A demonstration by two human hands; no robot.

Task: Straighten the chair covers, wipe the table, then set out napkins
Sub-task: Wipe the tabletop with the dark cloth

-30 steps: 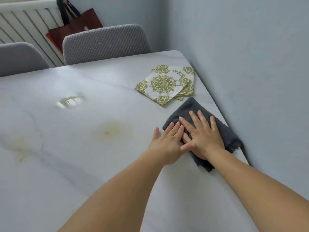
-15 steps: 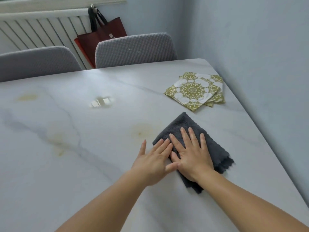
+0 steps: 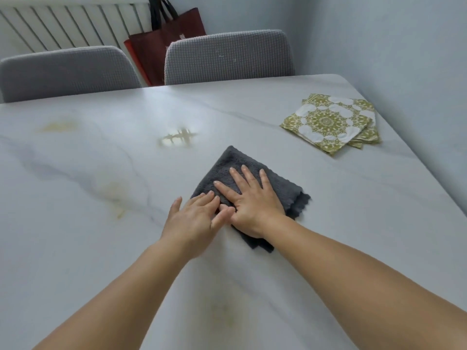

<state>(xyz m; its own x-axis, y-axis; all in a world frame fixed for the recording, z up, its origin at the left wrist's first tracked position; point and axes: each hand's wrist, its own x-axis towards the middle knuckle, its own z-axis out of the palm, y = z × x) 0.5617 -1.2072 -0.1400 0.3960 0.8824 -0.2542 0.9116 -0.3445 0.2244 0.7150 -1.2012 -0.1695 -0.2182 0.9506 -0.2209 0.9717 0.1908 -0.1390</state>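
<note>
At centre frame, the right hand point(image 3: 252, 200) is pressing flat, fingers straight, on the dark grey cloth point(image 3: 228, 164) lying on the table point(image 3: 101, 223); the left hand point(image 3: 193, 219), fingers straight, is touching its edge. Napkins point(image 3: 328, 123) are lying upper right.

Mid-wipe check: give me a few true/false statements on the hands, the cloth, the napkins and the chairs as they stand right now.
1. Both hands press flat on the grey cloth. True: left hand and right hand lie with straight fingers.
2. The napkins are laid out at separate places. False: they sit in one stack near the wall.
3. The cloth touches the napkins. False: bare table lies between them.
4. Two covered chairs stand at the far edge. True.
5. A red bag hangs by the radiator. True.
</note>
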